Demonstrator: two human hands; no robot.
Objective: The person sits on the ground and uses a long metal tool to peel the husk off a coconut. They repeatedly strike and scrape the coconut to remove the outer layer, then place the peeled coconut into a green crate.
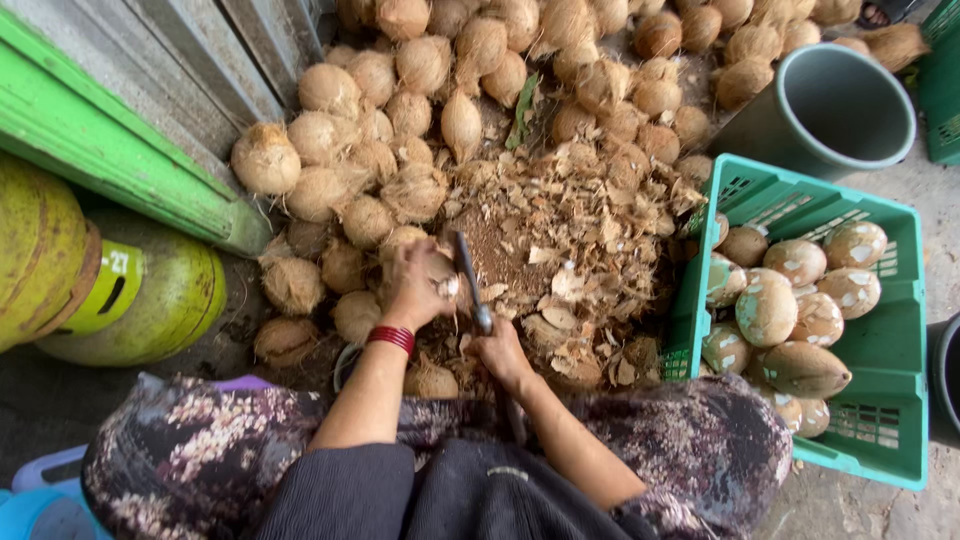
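Lap: we are sitting low, our floral-print skirt (200, 450) spreading across the bottom of the view, knees apart.
Right hand: our right hand (500, 352) is closing its fingers tight around the handle of a knife (472, 285), whose dark blade is pointing away from us.
Left hand: our left hand (420, 285), a red bangle (391, 338) on its wrist, is clamping down over a husked coconut (440, 270); the blade is touching that coconut's right side.
Chips: pale shell shavings (570, 240) are lying heaped just beyond and to the right of the hands.
Crate: a green plastic crate (880, 350) is standing at our right, holding peeled coconuts (790, 300), mottled white and brown.
Cylinders: two yellow-green gas cylinders (150, 300) are lying at our left; a yellow-green label panel with a dark slot is showing between them.
Pile: brown hairy coconuts (420, 110) are crowding the ground further out, against a green beam (110, 150).
Bucket: a grey bucket (830, 105) is standing behind the crate, far right.
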